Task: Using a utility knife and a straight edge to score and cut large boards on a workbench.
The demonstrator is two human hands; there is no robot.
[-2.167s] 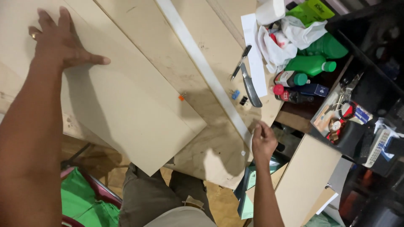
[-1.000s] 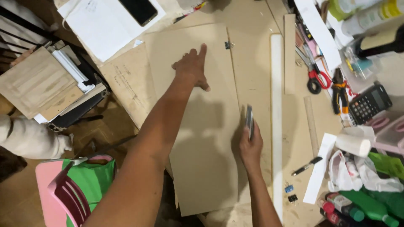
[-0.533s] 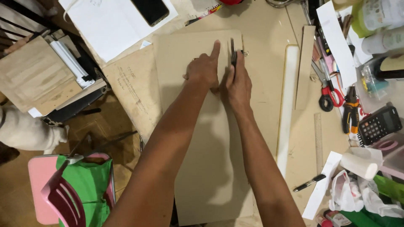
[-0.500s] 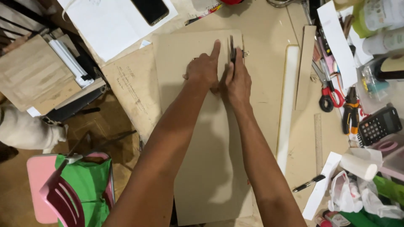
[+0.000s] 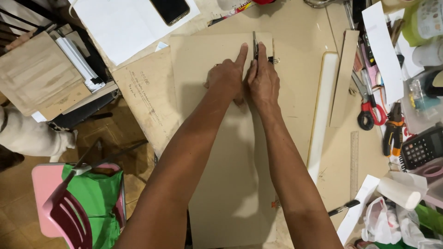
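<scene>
Left hand (image 5: 226, 78) lay spread, pressing the cardboard sheet (image 5: 221, 152) flat on the bench (image 5: 300, 27) | right hand (image 5: 264, 80) pinched a knife (image 5: 254, 45), I judged for a steady cut.

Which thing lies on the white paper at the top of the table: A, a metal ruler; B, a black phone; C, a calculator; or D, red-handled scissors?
B: the black phone rests on the white paper at the far edge, while the red-handled scissors, calculator and metal ruler all lie off to the right.
</scene>
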